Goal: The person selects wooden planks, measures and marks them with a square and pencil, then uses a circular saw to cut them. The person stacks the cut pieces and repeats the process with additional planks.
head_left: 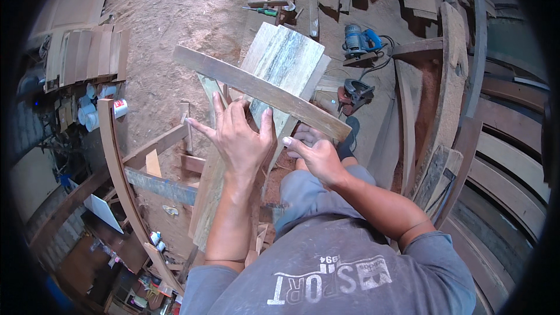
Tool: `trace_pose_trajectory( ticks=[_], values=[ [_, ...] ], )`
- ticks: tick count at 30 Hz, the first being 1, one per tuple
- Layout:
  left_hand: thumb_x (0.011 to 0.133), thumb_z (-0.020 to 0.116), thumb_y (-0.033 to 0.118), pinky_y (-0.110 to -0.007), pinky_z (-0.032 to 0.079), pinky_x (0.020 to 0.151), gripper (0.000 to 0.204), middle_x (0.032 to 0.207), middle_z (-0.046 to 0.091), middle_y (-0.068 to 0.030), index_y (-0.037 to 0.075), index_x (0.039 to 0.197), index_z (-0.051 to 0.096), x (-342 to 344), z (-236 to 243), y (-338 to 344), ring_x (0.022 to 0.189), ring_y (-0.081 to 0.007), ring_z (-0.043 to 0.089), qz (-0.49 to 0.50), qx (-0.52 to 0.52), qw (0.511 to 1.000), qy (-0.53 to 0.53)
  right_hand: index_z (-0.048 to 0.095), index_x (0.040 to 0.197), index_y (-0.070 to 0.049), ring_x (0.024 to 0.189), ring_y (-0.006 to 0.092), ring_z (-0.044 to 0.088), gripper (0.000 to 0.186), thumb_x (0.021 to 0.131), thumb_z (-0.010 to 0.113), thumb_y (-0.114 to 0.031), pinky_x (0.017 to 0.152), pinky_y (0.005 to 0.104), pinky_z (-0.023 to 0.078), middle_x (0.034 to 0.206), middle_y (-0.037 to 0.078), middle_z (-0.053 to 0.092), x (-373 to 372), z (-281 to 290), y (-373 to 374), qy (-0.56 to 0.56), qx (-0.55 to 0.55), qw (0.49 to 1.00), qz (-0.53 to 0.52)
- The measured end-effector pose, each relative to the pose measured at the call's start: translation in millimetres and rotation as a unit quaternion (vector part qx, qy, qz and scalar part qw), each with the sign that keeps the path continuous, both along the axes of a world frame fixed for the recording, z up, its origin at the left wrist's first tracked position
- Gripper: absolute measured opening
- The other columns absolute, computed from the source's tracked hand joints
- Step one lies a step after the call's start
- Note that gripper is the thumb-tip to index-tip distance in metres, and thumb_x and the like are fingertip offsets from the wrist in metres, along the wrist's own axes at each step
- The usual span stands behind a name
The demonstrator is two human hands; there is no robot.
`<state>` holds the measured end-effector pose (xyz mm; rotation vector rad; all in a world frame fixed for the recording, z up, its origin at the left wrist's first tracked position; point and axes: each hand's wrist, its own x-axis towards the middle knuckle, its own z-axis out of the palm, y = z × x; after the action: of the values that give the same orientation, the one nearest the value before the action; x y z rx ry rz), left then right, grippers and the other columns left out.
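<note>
Here's the long wooden strip (262,90), slanting across just beyond the fingertips of the left hand (239,143), its far-left end reaching out past them. And that left hand is spread wide: little finger flung outward, thumb well apart from the rest, fingertips up at the strip's near edge, nothing gripped that we can see. Over to the right hand (321,160), loosely curled near the strip's right end, thumb pointing toward the left hand, the other fingers partly tucked out of sight below the wood; whether they've got hold of it, I can't tell. One hand mid-length, one toward the end: looks like a way of steadying it level, I'd judge.

Beyond the fingers, a wide pale board (283,55) lies under the strip's line, perhaps serving as a support; contact between them is hard to call. Further out past the right fingers sits a blue power tool (357,41), with a dark one (354,94) nearer.

Now containers: well left of the left fingers, a white tub (121,108) with others clustered beside it, contents unreadable from here.
</note>
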<state>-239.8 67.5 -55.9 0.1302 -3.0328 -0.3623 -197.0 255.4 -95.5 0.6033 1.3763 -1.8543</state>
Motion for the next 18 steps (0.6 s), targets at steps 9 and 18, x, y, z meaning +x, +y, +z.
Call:
trace_pose_trajectory(
  ticks=[9, 18],
  values=[
    [0.095, 0.079, 0.042, -0.078, 0.02, 0.118, 0.05, 0.123, 0.075, -0.0169, 0.002, 0.122, 0.068, -11.0, 24.7, 5.8, 0.133, -0.0434, 0.059, -0.051, -0.057, 0.996, -0.05, 0.06, 0.141, 0.004, 0.117, 0.0171, 0.069, 0.055, 0.103, 0.083, -0.028, 0.098, 0.033, 0.06, 0.128, 0.012, 0.072, 3.4, -16.8, 0.3, 0.048, 0.003, 0.999, 0.026],
    [0.089, 0.08, 0.042, -0.056, 0.037, 0.101, 0.054, 0.106, 0.075, -0.0169, 0.002, 0.122, 0.064, -24.0, 26.1, -0.4, 0.103, -0.0376, 0.069, 0.005, 0.022, 0.989, -0.146, 0.058, 0.143, 0.008, 0.116, 0.0171, 0.068, 0.064, 0.102, 0.083, -0.035, 0.099, 0.0342, 0.057, 0.128, 0.012, 0.072, 1.0, -17.7, 5.9, 0.077, 0.049, 0.99, 0.105]
  ],
)
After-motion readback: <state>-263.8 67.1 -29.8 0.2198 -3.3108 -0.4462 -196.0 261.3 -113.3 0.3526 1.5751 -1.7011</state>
